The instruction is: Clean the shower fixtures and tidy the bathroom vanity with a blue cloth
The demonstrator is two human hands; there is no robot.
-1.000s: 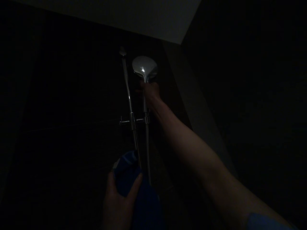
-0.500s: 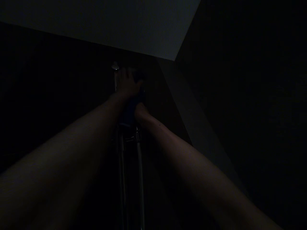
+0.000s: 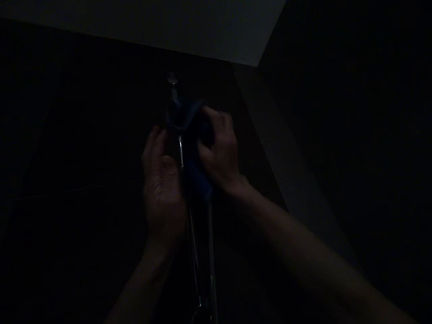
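The scene is very dark. A chrome shower rail (image 3: 181, 148) runs up a dark wall, with a hose (image 3: 211, 252) beside it. A dark blue cloth (image 3: 189, 121) is draped over the top of the rail, covering the shower head. My left hand (image 3: 162, 180) is curled beside the rail's left side, fingers bent, touching the cloth's edge. My right hand (image 3: 219, 150) is closed on the cloth from the right, pressing it against what lies under it.
The pale ceiling (image 3: 189, 27) meets the dark walls in a corner (image 3: 258, 67) at the upper right. A lighter wall strip (image 3: 286, 171) slants down to the right. The rail's top end cap (image 3: 172, 81) shows above the cloth.
My left hand brought the blue cloth up from low down to the shower head, then both hands moved closer and now close round the cloth on the rail. The shower head is now covered.
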